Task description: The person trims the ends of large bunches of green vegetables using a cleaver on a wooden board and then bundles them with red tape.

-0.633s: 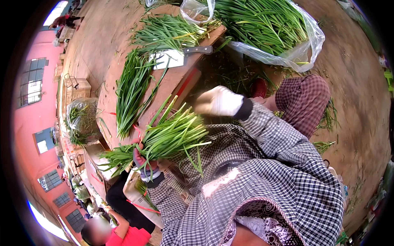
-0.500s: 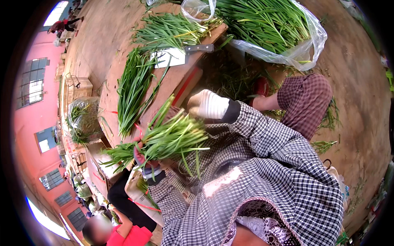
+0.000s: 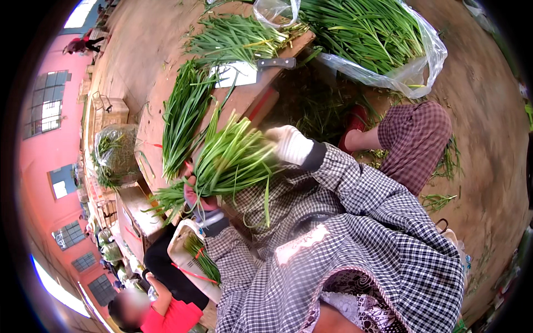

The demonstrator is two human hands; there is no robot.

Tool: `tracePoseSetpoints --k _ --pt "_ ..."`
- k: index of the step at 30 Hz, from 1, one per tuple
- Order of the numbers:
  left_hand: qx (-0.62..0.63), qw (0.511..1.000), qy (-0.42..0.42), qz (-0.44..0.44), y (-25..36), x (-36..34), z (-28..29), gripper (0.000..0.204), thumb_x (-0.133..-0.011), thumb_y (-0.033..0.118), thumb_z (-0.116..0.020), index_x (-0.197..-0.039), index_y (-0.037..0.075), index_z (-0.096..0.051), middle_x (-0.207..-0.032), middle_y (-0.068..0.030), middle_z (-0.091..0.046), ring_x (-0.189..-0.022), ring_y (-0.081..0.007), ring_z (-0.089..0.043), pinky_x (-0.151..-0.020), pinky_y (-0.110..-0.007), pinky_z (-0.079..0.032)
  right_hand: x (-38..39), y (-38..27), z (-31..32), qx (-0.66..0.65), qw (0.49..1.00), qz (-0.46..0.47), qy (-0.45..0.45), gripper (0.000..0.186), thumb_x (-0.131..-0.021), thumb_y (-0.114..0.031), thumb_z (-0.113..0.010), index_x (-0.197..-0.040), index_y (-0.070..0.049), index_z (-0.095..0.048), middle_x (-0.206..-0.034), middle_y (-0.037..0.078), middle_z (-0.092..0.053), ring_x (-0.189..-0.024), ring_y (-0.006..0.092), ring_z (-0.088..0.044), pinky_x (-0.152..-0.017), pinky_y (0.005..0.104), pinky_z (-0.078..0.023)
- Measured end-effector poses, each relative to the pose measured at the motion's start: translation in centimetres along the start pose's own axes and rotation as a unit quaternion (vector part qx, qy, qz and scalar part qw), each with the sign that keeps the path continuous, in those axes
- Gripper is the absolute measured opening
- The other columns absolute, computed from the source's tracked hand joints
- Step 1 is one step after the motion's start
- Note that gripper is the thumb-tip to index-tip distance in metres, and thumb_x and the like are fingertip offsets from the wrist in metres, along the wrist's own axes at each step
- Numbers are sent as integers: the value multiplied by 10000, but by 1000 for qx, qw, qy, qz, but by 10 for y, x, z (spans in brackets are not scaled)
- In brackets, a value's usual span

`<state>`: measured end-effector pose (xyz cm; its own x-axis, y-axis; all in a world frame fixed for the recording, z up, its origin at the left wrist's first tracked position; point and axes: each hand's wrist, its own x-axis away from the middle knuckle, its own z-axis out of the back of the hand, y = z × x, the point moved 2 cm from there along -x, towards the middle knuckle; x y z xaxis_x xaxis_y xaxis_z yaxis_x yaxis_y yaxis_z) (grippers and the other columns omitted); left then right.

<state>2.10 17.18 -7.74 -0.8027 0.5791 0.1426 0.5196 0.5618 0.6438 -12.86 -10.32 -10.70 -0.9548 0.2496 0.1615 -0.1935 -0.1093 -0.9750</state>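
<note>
My left hand (image 3: 200, 198), in a reddish glove, is closed round a loose bunch of garlic chives (image 3: 236, 152). Their leaf tips droop at the left, and the pale stem ends fan out to the right across my lap. At those stem ends is my right hand (image 3: 288, 145), in a white knitted glove. Its fingers are smeared by motion, so I cannot make out their grip. On the wooden board ahead lie a long dark green bundle of chives (image 3: 183, 114) and a second pile (image 3: 239, 39). A dark-handled knife (image 3: 276, 62) rests beside that pile.
A clear plastic bag (image 3: 430, 61) full of chives stands at the far right. Leaf scraps (image 3: 438, 201) litter the floor. At the lower left are a pale container (image 3: 180, 250) with a chive bundle and a seated person in red (image 3: 175, 316). Wrapped greens (image 3: 115, 152) stand farther left.
The chives in my left hand have swung upward, with their stem ends now by my right hand. My right hand has shifted slightly right and down. The whole view has tilted a little.
</note>
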Motion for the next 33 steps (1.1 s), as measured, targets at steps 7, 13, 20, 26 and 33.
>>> tracePoseSetpoints --k 7,13,20,26,33 --pt "-45 995 -90 -10 -2 -1 -1 261 -930 117 -450 -1142 33 -579 -1187 -192 -596 -1070 -332 -595 -955 -550 -453 23 73 78 202 965 43 162 176 -834 -192 -602 -815 -22 -644 -698 182 -616 -607 308 -608 -565 391 -491" --pt "-120 987 100 -47 -11 -1 -7 300 -861 46 -539 -1155 -9 -560 -1057 -182 -635 -891 -291 -649 -801 -421 -561 12 4 52 122 980 120 96 535 -753 -400 -687 -1132 -29 -616 -908 177 -681 -809 281 -664 -775 346 -526" --pt "-97 994 46 -9 -14 -5 2 334 -943 224 -447 -1159 5 -578 -1122 -173 -632 -1008 -308 -618 -915 -467 -490 -21 -26 9 -68 990 120 38 215 -810 -138 -635 -981 -25 -697 -838 153 -701 -743 191 -676 -703 290 -550" --pt "-58 986 157 -10 -8 -1 31 261 -923 209 -468 -1020 23 -624 -1023 -142 -663 -903 -292 -645 -824 -459 -540 13 33 88 36 976 38 212 165 -815 -168 -661 -868 -13 -688 -716 107 -669 -640 132 -612 -604 287 -499" --pt "-84 991 104 -24 -11 -1 16 237 -908 193 -486 -1036 45 -621 -1008 -142 -659 -895 -299 -642 -807 -461 -546 18 -8 90 16 997 31 71 348 -813 -267 -657 -1035 1 -664 -873 142 -688 -696 161 -657 -633 287 -529"
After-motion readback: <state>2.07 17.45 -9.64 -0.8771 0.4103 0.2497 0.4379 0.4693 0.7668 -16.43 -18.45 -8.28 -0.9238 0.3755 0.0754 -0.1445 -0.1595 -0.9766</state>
